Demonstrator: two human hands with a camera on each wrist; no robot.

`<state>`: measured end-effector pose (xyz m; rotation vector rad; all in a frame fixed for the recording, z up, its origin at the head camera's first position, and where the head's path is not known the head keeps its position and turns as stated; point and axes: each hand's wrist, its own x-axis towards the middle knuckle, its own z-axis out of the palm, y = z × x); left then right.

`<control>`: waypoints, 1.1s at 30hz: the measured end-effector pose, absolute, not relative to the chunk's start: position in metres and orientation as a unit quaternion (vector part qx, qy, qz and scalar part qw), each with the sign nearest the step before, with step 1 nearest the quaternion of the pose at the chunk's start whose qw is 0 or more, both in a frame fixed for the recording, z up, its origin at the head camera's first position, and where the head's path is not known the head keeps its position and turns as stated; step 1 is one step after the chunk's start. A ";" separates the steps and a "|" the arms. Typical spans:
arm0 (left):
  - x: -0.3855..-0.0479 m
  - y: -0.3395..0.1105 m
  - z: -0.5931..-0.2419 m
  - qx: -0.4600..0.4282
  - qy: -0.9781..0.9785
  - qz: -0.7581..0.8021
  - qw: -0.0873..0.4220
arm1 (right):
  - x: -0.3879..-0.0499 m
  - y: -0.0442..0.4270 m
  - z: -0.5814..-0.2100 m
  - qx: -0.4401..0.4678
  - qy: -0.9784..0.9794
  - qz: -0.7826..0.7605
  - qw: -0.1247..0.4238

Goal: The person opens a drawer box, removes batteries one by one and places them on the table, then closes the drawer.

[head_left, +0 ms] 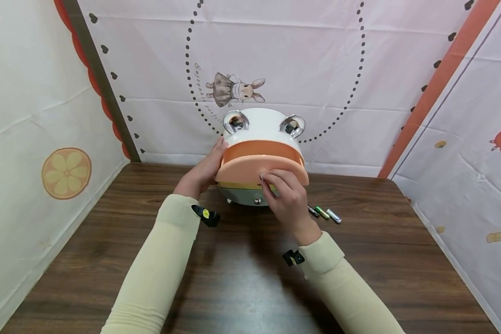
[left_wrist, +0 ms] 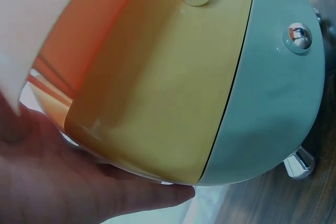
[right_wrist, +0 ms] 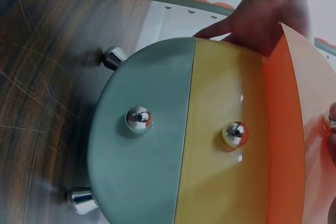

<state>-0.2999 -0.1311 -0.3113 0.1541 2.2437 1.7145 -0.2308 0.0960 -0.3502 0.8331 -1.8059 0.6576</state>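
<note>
A rounded box with a white top [head_left: 260, 121] and two silver ears stands at the table's back. Its orange top drawer [head_left: 250, 169] is pulled out; the yellow drawer [left_wrist: 168, 77] [right_wrist: 226, 93] and green drawer [left_wrist: 268, 87] [right_wrist: 142, 156] below are closed. My left hand [head_left: 204, 169] [left_wrist: 79, 177] lies against the box's left side, fingers fairly straight. With thumb and fingertips, my right hand [head_left: 290, 199] pinches the orange drawer's silver knob [head_left: 262, 176], partly hidden in the head view. In the right wrist view, only fingertips of that hand show at the right edge.
Several small items lie on the wooden table [head_left: 234, 278] right of the box: a dark one [head_left: 313, 211], a green one [head_left: 322, 213] and a silver one [head_left: 334, 216]. Printed cloth walls [head_left: 338, 55] stand behind and at both sides.
</note>
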 end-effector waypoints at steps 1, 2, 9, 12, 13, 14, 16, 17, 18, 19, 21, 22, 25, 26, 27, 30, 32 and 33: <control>-0.303 -0.132 -0.315 0.050 0.783 0.601 0.156 | -0.233 0.096 -0.350 0.342 -0.747 0.274 0.500; -0.303 -0.133 -0.315 0.048 0.781 0.602 0.158 | -0.235 0.096 -0.350 0.341 -0.748 0.275 0.499; -0.304 -0.135 -0.316 0.052 0.778 0.605 0.158 | -0.250 0.096 -0.350 0.327 -0.756 0.281 0.493; -0.303 -0.135 -0.316 0.051 0.773 0.613 0.156 | -0.257 0.096 -0.351 0.326 -0.754 0.282 0.497; -0.302 -0.135 -0.317 0.051 0.772 0.614 0.155 | -0.260 0.095 -0.351 0.326 -0.752 0.281 0.499; -0.302 -0.134 -0.317 0.049 0.770 0.617 0.152 | -0.262 0.095 -0.351 0.326 -0.751 0.280 0.502; -0.301 -0.134 -0.318 0.048 0.768 0.623 0.144 | -0.266 0.094 -0.351 0.327 -0.748 0.275 0.508; -0.300 -0.134 -0.319 0.048 0.766 0.625 0.141 | -0.268 0.093 -0.351 0.327 -0.747 0.274 0.510; -0.300 -0.134 -0.320 0.048 0.765 0.627 0.138 | -0.270 0.093 -0.351 0.327 -0.746 0.272 0.512; -0.300 -0.133 -0.321 0.046 0.764 0.629 0.135 | -0.272 0.093 -0.351 0.328 -0.745 0.271 0.515; -0.299 -0.133 -0.323 0.044 0.764 0.631 0.131 | -0.275 0.092 -0.350 0.327 -0.744 0.270 0.516; -0.299 -0.133 -0.323 0.044 0.764 0.631 0.130 | -0.276 0.092 -0.350 0.328 -0.744 0.270 0.516; -0.298 -0.131 -0.325 0.047 0.772 0.622 0.126 | -0.278 0.092 -0.350 0.331 -0.743 0.268 0.516; -0.298 -0.131 -0.326 0.047 0.774 0.620 0.125 | -0.279 0.092 -0.350 0.332 -0.744 0.266 0.515; -0.297 -0.130 -0.326 0.049 0.774 0.618 0.124 | -0.280 0.093 -0.349 0.334 -0.744 0.265 0.515; -0.296 -0.129 -0.326 0.051 0.777 0.615 0.124 | -0.282 0.093 -0.349 0.338 -0.741 0.266 0.516; -0.296 -0.128 -0.326 0.056 0.779 0.613 0.123 | -0.283 0.094 -0.349 0.341 -0.740 0.269 0.514; -0.296 -0.127 -0.326 0.058 0.779 0.612 0.122 | -0.284 0.094 -0.349 0.342 -0.740 0.271 0.512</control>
